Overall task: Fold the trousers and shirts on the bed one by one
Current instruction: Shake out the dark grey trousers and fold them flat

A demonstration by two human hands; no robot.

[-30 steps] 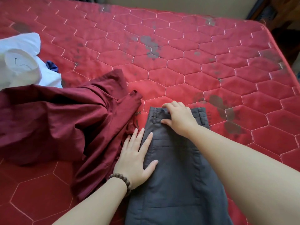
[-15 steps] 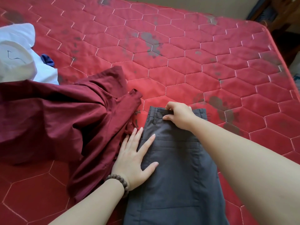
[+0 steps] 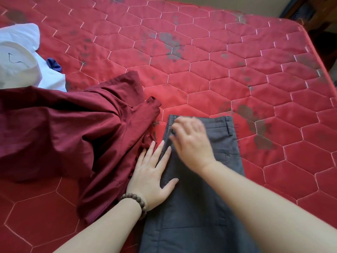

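Note:
Dark grey trousers (image 3: 224, 143) lie flat on the red quilted mattress (image 3: 218, 70), waistband away from me and legs running off the bottom of the view. My left hand (image 3: 153, 176), with a bead bracelet at the wrist, presses flat on the trousers' left edge, its fingers straight and touching the maroon shirt (image 3: 63, 128) crumpled beside them. My right hand (image 3: 191, 143) is blurred over the left part of the waistband, palm down and fingers loosely spread. A white shirt (image 3: 18, 57) lies bunched at the far left.
A small blue cloth piece (image 3: 54, 64) sits against the white shirt. The mattress's right edge (image 3: 321, 57) drops off toward dark furniture. Bare stained mattress stretches beyond the trousers and to their right.
My right hand has let go of the middle of the waistband and slid left and toward me across the trousers. My left hand has stayed flat in place.

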